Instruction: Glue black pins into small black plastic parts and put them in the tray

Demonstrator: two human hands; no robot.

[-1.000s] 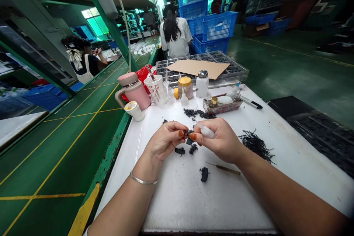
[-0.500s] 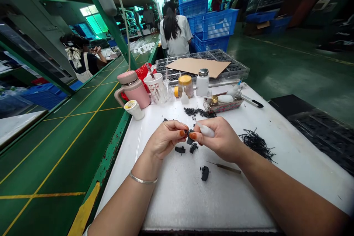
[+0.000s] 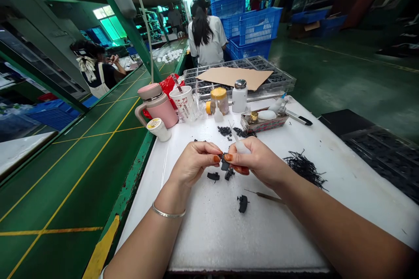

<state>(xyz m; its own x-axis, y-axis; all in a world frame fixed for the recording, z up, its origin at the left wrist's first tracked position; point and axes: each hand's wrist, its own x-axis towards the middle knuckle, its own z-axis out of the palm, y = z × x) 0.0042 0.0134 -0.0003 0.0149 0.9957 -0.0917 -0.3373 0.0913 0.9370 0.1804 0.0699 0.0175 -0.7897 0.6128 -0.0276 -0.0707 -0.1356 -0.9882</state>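
My left hand [image 3: 195, 164] is closed, thumb and forefinger pinching a small black plastic part [image 3: 225, 164]. Against the other side of this part press the fingertips of my right hand [image 3: 262, 160]. A white squeeze bottle with a thin needle tip [image 3: 241, 146] is held in my right hand, its tip pointing up and away from the part. Below the hands lie a curved black piece [image 3: 213, 176] and a second one [image 3: 229, 174]. Nearer to me is another curved black piece [image 3: 242, 204], beside a thin pointed tool [image 3: 269, 197].
Thin black rods [image 3: 305, 170] lie piled at the right. Tiny black pieces [image 3: 224, 131] sit ahead, before an open box of bottles [image 3: 266, 125]. A pink flask [image 3: 160, 109], a paper cup [image 3: 182, 103] and a white bottle [image 3: 240, 97] line the back. Another person [image 3: 206, 37] sits beyond.
The squeeze bottle has turned in my right hand, so its needle tip now stands more upright. The right fingers have shifted on the black part; my left hand has barely moved.
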